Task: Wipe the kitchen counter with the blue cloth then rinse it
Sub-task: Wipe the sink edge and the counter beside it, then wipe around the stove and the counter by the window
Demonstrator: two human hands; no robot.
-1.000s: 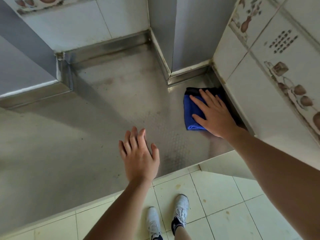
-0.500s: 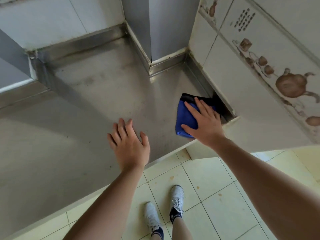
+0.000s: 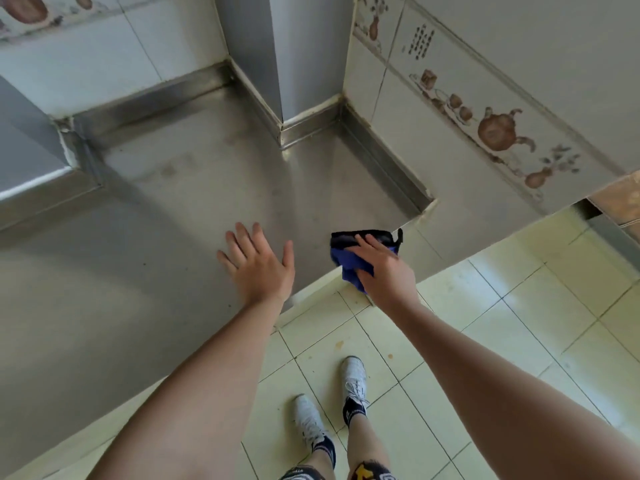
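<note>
The blue cloth (image 3: 348,259), with a black edge, sits at the front right edge of the steel kitchen counter (image 3: 180,188) and partly hangs over it. My right hand (image 3: 384,268) lies on top of the cloth with its fingers gripping it. My left hand (image 3: 258,263) rests flat on the counter to the left of the cloth, fingers spread, holding nothing.
A grey pillar (image 3: 277,57) juts into the counter at the back. Tiled walls with teapot pictures (image 3: 498,129) close the right side. A raised steel rim (image 3: 384,157) runs along the walls. Pale floor tiles (image 3: 485,323) and my shoes (image 3: 353,375) are below.
My right hand has dragged the cloth from the back right corner along the wall to the counter's front edge. My left hand stayed flat on the counter.
</note>
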